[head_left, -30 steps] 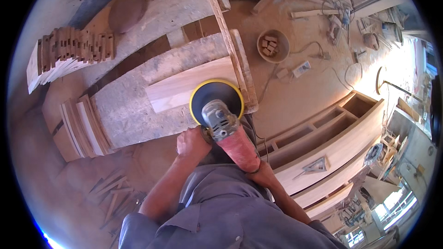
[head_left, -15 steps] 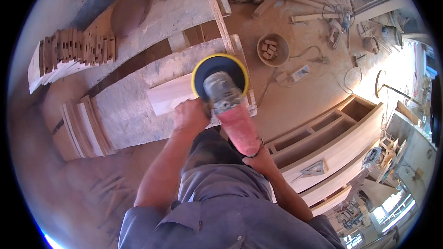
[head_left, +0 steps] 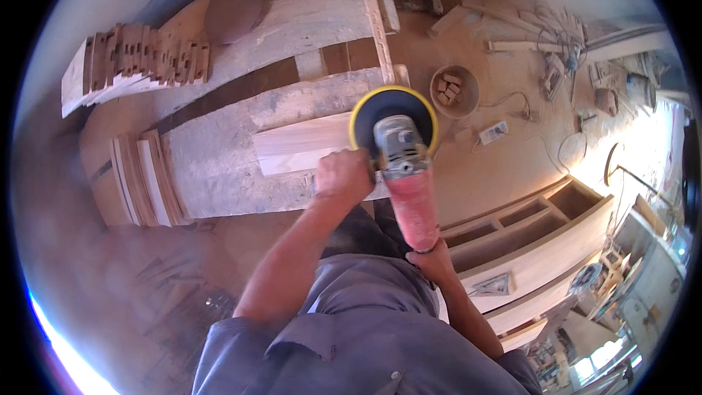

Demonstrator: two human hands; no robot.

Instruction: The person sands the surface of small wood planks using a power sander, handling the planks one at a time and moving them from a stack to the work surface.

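A red and grey disc sander (head_left: 411, 205) is held between my two hands over the workbench (head_left: 212, 168). Its round dark pad (head_left: 368, 123) has a yellow rim and covers the right end of a pale wooden board (head_left: 300, 145) lying on the bench. My left hand (head_left: 345, 175) is closed at the side of the sander's head, where a side handle is mostly hidden by the fingers. The sander's rear end is wrapped by my right hand (head_left: 433, 260), close to my waist. Whether the pad touches the wood, I cannot tell.
Slotted wooden pieces (head_left: 139, 62) stand in a row at the far left; curved slats (head_left: 146, 179) lean at the bench's left end. A bucket of wood blocks (head_left: 455, 91), a power strip (head_left: 493, 132) and cords lie beyond. A wooden cabinet frame (head_left: 534, 241) stands right.
The sander and both hands have moved to the right along the board, uncovering more of its left part. The whole view has also shifted and turned slightly.
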